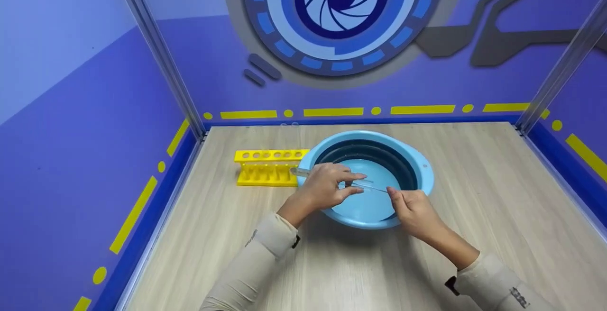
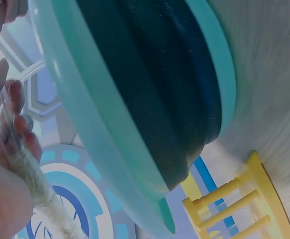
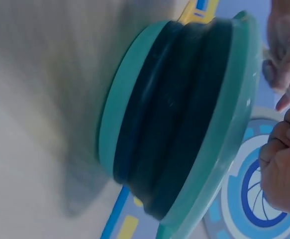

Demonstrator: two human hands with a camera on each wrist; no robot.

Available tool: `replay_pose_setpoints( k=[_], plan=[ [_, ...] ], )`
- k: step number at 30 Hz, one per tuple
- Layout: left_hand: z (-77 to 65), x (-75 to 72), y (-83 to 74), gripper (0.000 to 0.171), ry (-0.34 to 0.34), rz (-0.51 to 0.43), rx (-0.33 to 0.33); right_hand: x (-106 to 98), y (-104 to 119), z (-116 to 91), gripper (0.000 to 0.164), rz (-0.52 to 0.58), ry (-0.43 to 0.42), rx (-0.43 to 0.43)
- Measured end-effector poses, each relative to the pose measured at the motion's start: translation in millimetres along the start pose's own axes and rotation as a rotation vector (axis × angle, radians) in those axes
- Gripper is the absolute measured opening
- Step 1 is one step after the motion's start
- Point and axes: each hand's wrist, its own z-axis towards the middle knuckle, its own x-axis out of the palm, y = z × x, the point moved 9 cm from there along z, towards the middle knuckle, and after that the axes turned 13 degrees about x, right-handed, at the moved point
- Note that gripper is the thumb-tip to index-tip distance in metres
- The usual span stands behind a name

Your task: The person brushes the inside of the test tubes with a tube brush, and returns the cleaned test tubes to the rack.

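Over the blue basin (image 1: 426,178), my left hand (image 1: 325,185) holds a clear glass test tube (image 1: 299,172) lying nearly level, its rounded end pointing left. Whitish bristles of a test tube brush (image 2: 33,181) show inside the tube in the left wrist view. The brush's thin wire handle (image 1: 377,188) runs out of the tube's mouth toward the right. My right hand (image 1: 417,211) pinches the end of that wire, with its other fingers curled in. Both hands stay above the basin's rim, and the left palm hides part of the tube.
Left of the basin stands a yellow test tube rack (image 1: 244,182), close against the basin's side. Faint clear tubes (image 1: 290,133) rise at its right end. The wooden table (image 1: 189,254) meets blue printed walls at the back and sides.
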Motion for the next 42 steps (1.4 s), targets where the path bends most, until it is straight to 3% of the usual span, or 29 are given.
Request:
replay_pose_setpoints(
  k=[3, 7, 12, 16, 24, 29, 34, 39, 42],
  plan=[
    [-1.9, -4.1, -2.8, 0.032, -0.051, 0.066, 0.038, 2.0, -6.9, 2.8, 0.061, 0.106, 0.076, 0.199],
    [-5.4, -5.0, -5.2, 0.032, -0.068, 0.119, 0.086, 6.2, -14.1, 1.7, 0.068, 0.225, 0.178, 0.36],
    [-12.1, -2.2, -6.4, 0.032, -0.053, 0.177, 0.112, 12.8, -22.3, -5.0, 0.072, 0.337, 0.294, 0.474],
    [-14.4, -0.1, -4.6, 0.033, -0.033, 0.164, 0.101, 12.0, -26.0, -7.5, 0.071, 0.351, 0.309, 0.505],
    [-22.1, 3.5, 2.6, 0.034, 0.044, 0.059, 0.036, 3.2, -26.4, -11.3, 0.068, 0.254, 0.258, 0.417],
    [-33.2, 2.4, 12.1, 0.034, 0.046, 0.011, -0.02, -15.9, -31.2, -17.2, 0.067, 0.181, 0.203, 0.36],
    [-37.5, -1.0, 14.6, 0.036, 0.06, -0.034, -0.014, -29.5, -33.5, -22.7, 0.063, 0.078, 0.171, 0.292],
    [-40.9, -4.4, 17.8, 0.037, 0.082, -0.084, -0.042, -41.0, -28.3, -25.5, 0.057, -0.013, 0.056, 0.16],
    [-45.9, -6.4, 19.1, 0.037, 0.098, -0.101, -0.052, -46.0, -22.3, -27.8, 0.056, -0.063, -0.021, 0.028]
  ],
)
